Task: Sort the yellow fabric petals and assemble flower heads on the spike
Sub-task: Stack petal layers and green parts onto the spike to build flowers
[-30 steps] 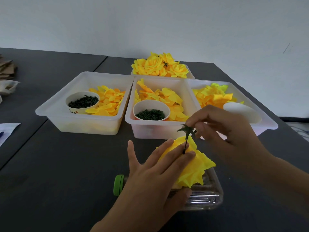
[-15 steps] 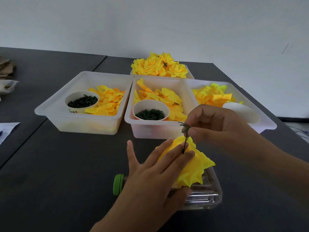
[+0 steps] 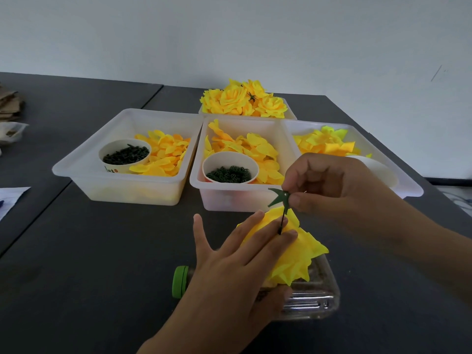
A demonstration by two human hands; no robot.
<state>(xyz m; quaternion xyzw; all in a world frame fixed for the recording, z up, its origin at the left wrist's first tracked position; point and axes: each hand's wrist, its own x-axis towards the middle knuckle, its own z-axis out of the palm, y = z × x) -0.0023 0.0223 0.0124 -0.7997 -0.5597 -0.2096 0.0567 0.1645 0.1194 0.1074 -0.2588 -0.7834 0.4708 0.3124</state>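
Left hand (image 3: 237,272) pressing yellow petals (image 3: 298,254), right hand (image 3: 329,190) pinching green calyx (image 3: 279,198)

A matte black table (image 3: 89,251) carries three translucent white bins (image 3: 76,172). The bins hold petals (image 3: 166,152) in yellow and orange-yellow; those in the bin farthest right of the table centre (image 3: 329,143) turn lime-yellow at the tips. Two white paper cups (image 3: 229,159) hold dark green pieces (image 3: 228,173). Behind the bins, finished flower heads (image 3: 242,100) are golden yellow. Nearest the table's front edge, bright yellow fabric (image 3: 298,254) lies over a clear plastic bottle (image 3: 314,300) with a green cap (image 3: 180,281). A dark green star-shaped piece (image 3: 279,196) tops a dark spike (image 3: 283,221). The wall (image 3: 229,34) is pale grey-white.
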